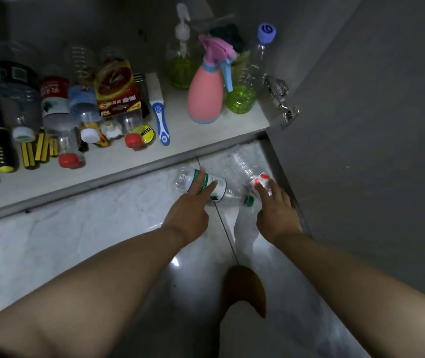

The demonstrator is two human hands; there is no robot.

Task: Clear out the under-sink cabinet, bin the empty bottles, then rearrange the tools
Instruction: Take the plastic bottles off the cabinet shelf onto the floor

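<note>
A person's left grip (188,215), fingers (201,179) straight, touches an empty-looking green-label bottle (221,188) and the right grip (276,213), seemingly unclenched, a red-label bottle (245,166), both lying on the floor (102,241) below the cabinet shelf (128,161).

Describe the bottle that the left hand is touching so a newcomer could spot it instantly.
On the white floor below the cabinet shelf edge lie two clear bottles. The green-label bottle, green-capped, is touched by the left hand; its neighbour is the red-label bottle.
</note>
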